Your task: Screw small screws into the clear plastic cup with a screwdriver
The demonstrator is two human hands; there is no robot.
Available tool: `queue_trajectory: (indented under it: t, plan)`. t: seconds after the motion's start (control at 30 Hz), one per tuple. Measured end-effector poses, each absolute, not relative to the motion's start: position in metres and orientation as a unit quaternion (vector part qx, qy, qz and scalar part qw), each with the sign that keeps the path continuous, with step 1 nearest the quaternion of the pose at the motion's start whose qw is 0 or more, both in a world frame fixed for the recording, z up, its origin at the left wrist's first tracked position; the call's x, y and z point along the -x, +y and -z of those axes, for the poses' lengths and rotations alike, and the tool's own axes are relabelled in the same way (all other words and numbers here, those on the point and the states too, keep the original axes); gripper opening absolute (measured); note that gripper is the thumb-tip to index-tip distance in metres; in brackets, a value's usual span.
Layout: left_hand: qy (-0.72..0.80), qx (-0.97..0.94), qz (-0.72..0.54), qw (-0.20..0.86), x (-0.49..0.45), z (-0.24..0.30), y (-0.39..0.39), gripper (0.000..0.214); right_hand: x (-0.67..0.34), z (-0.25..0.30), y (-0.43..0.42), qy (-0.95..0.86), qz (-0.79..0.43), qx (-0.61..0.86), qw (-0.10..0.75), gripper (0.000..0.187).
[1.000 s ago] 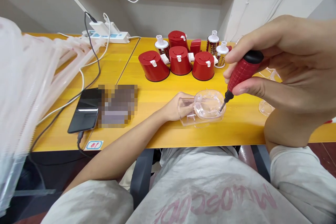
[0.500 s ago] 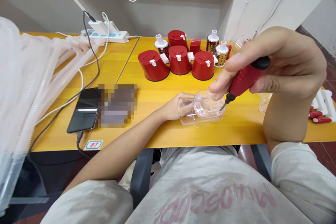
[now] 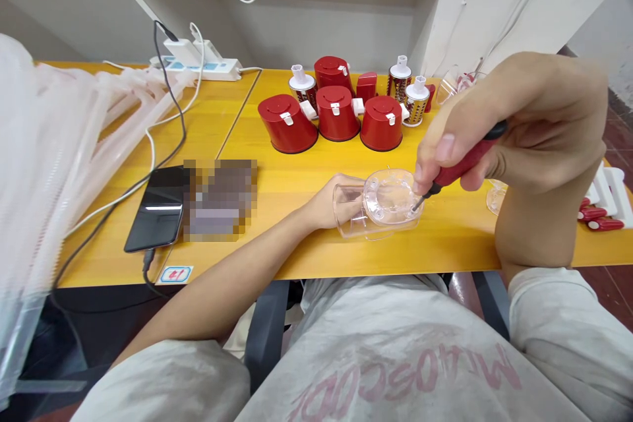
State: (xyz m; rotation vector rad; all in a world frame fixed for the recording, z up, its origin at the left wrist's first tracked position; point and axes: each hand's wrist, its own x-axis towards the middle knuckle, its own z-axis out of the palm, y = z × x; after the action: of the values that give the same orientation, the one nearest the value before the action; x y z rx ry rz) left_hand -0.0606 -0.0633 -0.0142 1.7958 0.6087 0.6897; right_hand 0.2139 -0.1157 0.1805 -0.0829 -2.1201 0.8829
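Note:
A clear plastic housing [image 3: 352, 227] with an oval top stands tilted on the table near its front edge. My left hand [image 3: 341, 201] grips it from the left, its fingers seen partly through the clear wall. Above and to the right, my right hand [image 3: 514, 125] is closed round a screwdriver [image 3: 462, 165] with a red and black handle. The screwdriver slants down to the left, and its tip meets the right side of the oval top. Whether a screw sits under the tip is too small to make out.
Several red plastic housings [image 3: 339, 115] and grater drums [image 3: 417, 102] stand at the back. A phone [image 3: 159, 208] with a cable, a power strip [image 3: 212, 68] and a pile of clear plastic bags [image 3: 74, 138] lie left. White parts with red ends [image 3: 613, 201] lie far right.
My right hand has turned about the screwdriver, its fingers shifting on the handle and covering more of the black end. The tip stays on the clear housing, which my left hand still holds.

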Motion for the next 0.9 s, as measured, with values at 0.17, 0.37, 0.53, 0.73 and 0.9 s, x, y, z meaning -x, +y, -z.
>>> queue_trajectory:
  t: [0.17, 0.37, 0.53, 0.73, 0.9]
  plan:
    - [0.249, -0.756, -0.283, 0.536, 0.057, 0.006, -0.068, 0.053, -0.218, -0.19, -0.131, -0.868, -0.281, 0.095, 0.399, 0.053]
    - [0.249, -0.759, -0.29, 0.527, 0.058, 0.004, -0.069, 0.054, -0.222, -0.204, -0.145, -0.878, -0.268, 0.219, 0.331, 0.042]
    - [0.25, -0.761, -0.299, 0.519, 0.058, 0.007, -0.069, 0.053, -0.22, -0.208, -0.154, -0.863, -0.275, 0.28, 0.317, 0.017]
    - [0.222, -0.728, -0.329, 0.559, 0.054, 0.011, -0.072, 0.043, -0.218, -0.209, -0.16, -0.864, -0.259, 0.294, 0.317, 0.013]
    - [0.219, -0.728, -0.331, 0.559, 0.052, 0.014, -0.071, 0.048, -0.219, -0.21, -0.162, -0.871, -0.236, 0.307, 0.303, 0.015]
